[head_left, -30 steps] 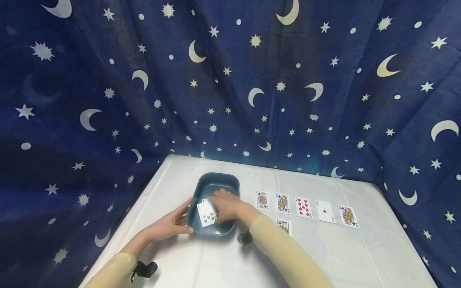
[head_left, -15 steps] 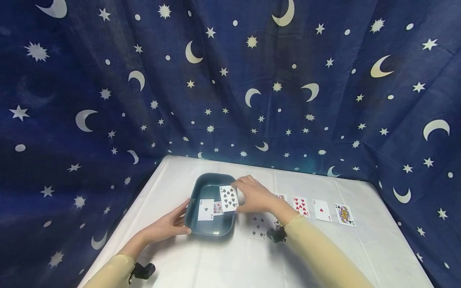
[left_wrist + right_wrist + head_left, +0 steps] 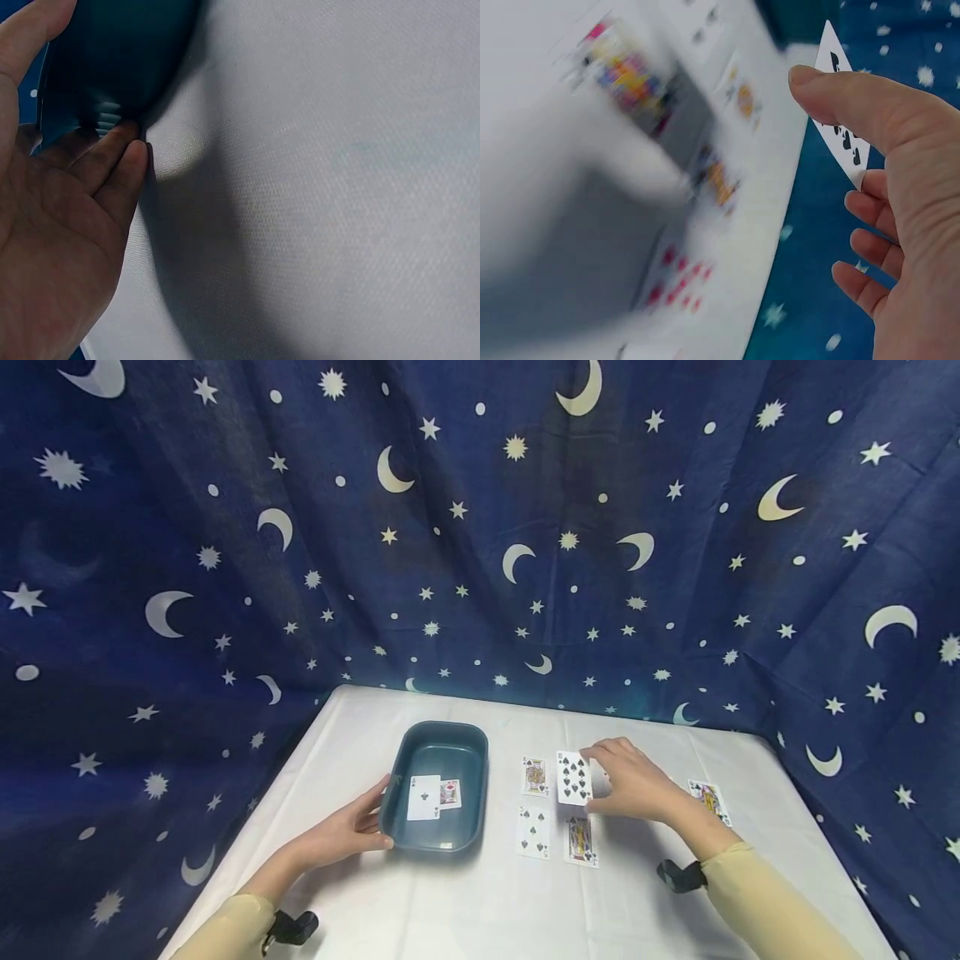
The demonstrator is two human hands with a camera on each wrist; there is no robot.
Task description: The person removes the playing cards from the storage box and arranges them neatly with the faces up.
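R. hand (image 3: pixel 633 785) pinched white nine-of-spades playing card (image 3: pixel 574 777) by its right edge, long axis upright, held above card rows, right of dark-teal plastic tub (image 3: pixel 437 752). L. hand (image 3: pixel 347 831), fingers straight, pressed tub's near-left wall.

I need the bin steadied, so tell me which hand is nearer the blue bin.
Left. The left hand rests against the blue bin at its near left corner; the right hand is off to its right, pinching a spade card.
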